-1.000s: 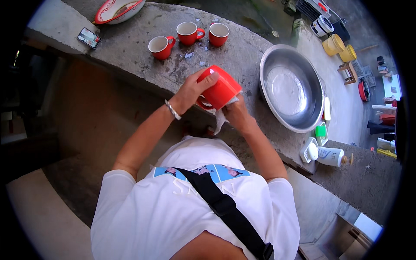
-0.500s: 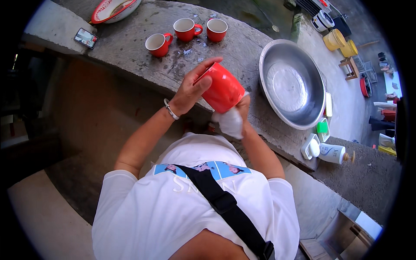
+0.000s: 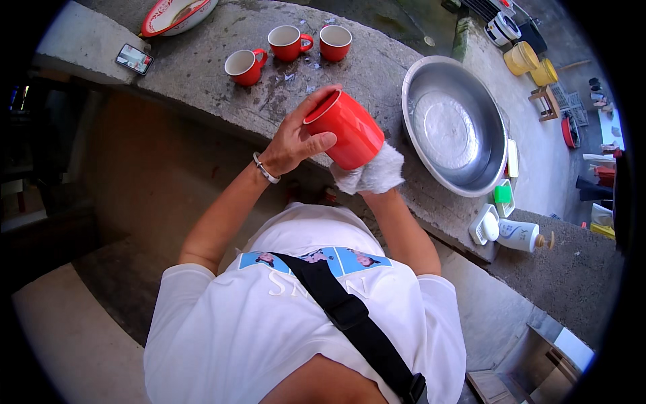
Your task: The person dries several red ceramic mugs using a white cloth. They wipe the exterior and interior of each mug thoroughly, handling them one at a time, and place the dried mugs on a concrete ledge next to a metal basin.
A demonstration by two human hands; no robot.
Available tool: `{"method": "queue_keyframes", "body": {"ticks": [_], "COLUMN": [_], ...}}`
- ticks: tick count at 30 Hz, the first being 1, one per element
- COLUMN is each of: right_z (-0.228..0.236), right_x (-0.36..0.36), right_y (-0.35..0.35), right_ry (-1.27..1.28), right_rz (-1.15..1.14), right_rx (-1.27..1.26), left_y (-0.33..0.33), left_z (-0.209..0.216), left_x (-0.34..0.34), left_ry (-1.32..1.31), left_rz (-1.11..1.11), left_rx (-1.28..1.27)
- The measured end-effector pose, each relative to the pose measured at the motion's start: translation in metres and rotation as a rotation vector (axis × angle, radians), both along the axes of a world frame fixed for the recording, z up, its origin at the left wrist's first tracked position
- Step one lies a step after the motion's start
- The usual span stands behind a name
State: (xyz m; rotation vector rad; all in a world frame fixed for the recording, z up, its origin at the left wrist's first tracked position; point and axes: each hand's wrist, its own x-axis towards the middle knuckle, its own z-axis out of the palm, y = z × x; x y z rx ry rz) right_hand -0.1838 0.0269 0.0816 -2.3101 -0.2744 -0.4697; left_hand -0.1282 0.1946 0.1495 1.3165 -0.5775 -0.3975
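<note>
My left hand (image 3: 296, 138) grips a glossy red cup (image 3: 346, 131) near its rim, thumb along the side and fingers behind. The cup is tilted, rim toward the upper left, and no handle shows on it. Against its base my right hand (image 3: 379, 195) presses a white cloth (image 3: 380, 168); the cloth hides most of that hand. Beyond, on the concrete ledge (image 3: 195, 67), stand three red mugs with white insides: a left one (image 3: 245, 75), a middle one (image 3: 286, 50) and a right one (image 3: 336, 48).
A big metal basin (image 3: 464, 168) sits on the ledge to the right. Near it are soap dishes (image 3: 479, 225) with white and green pieces and a white pump bottle (image 3: 517, 236). A phone (image 3: 134, 59) and a red-and-white enamel basin (image 3: 168, 30) lie at the far left.
The cup has turned slightly in my left hand. My right hand has brought the cloth from hanging below the cup up around its base.
</note>
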Motion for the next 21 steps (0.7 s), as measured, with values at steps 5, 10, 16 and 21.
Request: {"method": "queue_keyframes", "body": {"ticks": [5,10,16,21], "right_z": [0.002,0.014,-0.008,0.0], "right_x": [0.004,0.008,-0.009,-0.002], "right_y": [0.002,-0.005,0.004,-0.01], "right_ry": [0.09,0.286,0.125,0.029], "right_rz": [0.222,0.222,0.103,0.398], "right_rx": [0.725,0.905,0.445,0.433], "left_y": [-0.004,0.002,-0.007,-0.01], "left_z": [-0.012,-0.029,0.001,-0.008], "left_x": [0.0,0.008,0.003,-0.001], "left_ry": [0.116,0.094,0.201,0.588], "left_rz": [0.111,0.067,-0.054,0.025], "left_rx": [0.2,0.257,-0.046,-0.058]}}
